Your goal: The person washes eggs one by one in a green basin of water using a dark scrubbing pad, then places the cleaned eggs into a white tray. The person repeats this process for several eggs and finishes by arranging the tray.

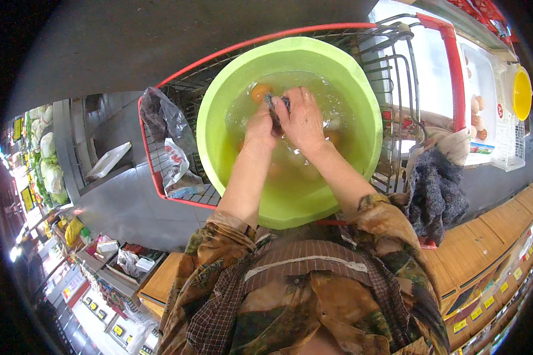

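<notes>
A lime-green plastic basin [355, 195] of cloudy water sits before me on a wire shopping cart. Both my hands meet over its middle, partly in the water. My left hand [261, 126] and my right hand [303, 117] grip a dark grey scrubbing cloth [272, 108] between them; whether anything is wrapped inside it is hidden. Just beyond my left fingers, a brown egg [261, 92] shows at the water's surface. Another brown egg [332, 136] lies beside my right wrist, and blurred rounded shapes show under the water.
Red-edged cart [266, 34] rails surround the basin. Plastic bags [177, 164] lie at its left end; a dark grey knitted cloth [437, 191] hangs at right. Beyond stand a white tray [486, 80] with several eggs and a yellow bowl [522, 93]. A wooden counter [484, 222] runs behind me.
</notes>
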### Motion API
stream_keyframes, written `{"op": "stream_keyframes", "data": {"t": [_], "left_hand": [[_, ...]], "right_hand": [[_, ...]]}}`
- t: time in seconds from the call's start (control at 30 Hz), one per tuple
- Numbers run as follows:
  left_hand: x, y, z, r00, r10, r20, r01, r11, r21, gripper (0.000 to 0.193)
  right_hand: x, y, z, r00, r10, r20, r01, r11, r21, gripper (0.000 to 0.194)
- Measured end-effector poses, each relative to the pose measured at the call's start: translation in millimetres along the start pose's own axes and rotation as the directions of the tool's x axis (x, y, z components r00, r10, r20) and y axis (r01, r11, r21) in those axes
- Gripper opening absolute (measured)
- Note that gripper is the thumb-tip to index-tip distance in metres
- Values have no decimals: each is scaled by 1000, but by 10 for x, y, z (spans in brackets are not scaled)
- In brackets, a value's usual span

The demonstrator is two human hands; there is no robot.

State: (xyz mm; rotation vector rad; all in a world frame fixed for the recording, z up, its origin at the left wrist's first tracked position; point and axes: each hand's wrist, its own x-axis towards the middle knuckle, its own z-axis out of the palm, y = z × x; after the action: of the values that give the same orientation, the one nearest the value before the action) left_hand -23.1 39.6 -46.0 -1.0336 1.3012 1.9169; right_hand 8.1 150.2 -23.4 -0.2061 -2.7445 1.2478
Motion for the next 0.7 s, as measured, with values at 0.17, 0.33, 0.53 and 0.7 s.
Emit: {"op": "stream_keyframes", "data": {"t": [0.17,0.33,0.53,0.7], "left_hand": [[-30,284,-268,991,-104,-82,106,994,9,28],[127,337,-172,969,243,-45,-123,631,766,32],[265,160,138,977,205,54,-202,824,529,25],[307,144,-18,971,-157,181,87,934,347,27]], "right_hand": [[99,265,20,996,87,-15,-88,982,-166,24],[256,610,58,936,349,34,-347,936,-47,36],[348,462,177,881,433,193,-474,789,391,40],[347,481,191,886,373,276,-460,782,420,43]]}}
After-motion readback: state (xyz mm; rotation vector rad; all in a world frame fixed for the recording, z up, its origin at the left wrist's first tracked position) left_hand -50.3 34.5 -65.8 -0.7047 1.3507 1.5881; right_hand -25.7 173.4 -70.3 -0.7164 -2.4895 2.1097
